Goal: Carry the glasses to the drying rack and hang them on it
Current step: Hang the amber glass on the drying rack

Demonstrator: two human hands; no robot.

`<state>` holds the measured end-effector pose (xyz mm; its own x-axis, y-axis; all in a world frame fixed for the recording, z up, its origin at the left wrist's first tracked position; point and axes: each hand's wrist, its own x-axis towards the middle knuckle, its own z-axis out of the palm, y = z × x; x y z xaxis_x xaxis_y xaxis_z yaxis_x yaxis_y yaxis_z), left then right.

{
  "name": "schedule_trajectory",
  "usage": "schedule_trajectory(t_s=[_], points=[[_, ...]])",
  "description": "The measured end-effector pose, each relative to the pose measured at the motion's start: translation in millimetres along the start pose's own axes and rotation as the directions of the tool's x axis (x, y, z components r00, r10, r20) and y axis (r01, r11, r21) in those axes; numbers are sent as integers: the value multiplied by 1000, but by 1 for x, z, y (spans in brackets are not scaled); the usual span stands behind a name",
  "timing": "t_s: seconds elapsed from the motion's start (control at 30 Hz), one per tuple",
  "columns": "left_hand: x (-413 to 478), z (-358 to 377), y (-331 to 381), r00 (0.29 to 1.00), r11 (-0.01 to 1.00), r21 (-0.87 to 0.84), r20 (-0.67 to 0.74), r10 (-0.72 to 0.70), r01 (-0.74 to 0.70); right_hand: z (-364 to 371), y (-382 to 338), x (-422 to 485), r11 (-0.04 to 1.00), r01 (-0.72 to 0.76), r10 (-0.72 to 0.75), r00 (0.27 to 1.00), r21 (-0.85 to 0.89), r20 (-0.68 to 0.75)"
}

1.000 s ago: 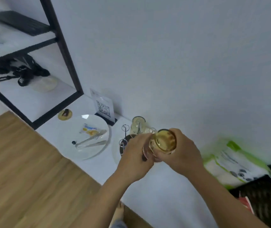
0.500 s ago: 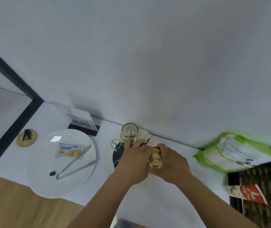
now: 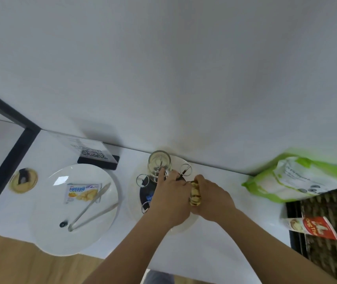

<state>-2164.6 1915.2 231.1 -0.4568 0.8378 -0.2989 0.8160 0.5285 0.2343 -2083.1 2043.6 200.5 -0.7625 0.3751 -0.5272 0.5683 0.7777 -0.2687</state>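
A wire drying rack (image 3: 185, 170) with ring-tipped prongs stands on a dark round base against the wall. One clear glass (image 3: 159, 166) hangs upside down on its far prong. Both my hands are over the rack's right side. My right hand (image 3: 210, 198) and my left hand (image 3: 169, 199) together grip an amber ribbed glass (image 3: 195, 194), which shows only as a narrow strip between them. How the amber glass sits on the rack is hidden by my hands.
A white plate (image 3: 46, 228) with tongs (image 3: 91, 208) and a snack packet (image 3: 82, 192) lies to the left. A QR-code stand (image 3: 97, 158) is behind it, a black shelf frame (image 3: 6, 169) at far left. A green-white bag (image 3: 298, 180) and a dark woven mat (image 3: 331, 253) lie on the right.
My view has swung right and down onto the rack. Both hands have lowered the amber glass from in front of the rack onto its right side, turning it so less shows.
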Motion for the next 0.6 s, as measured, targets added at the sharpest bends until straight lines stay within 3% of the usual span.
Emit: schedule_trajectory(t_s=[0.6], points=[[-2, 8, 3, 998, 998, 52, -60, -16, 19, 8, -8, -9, 997, -69, 69, 997, -31, 19]])
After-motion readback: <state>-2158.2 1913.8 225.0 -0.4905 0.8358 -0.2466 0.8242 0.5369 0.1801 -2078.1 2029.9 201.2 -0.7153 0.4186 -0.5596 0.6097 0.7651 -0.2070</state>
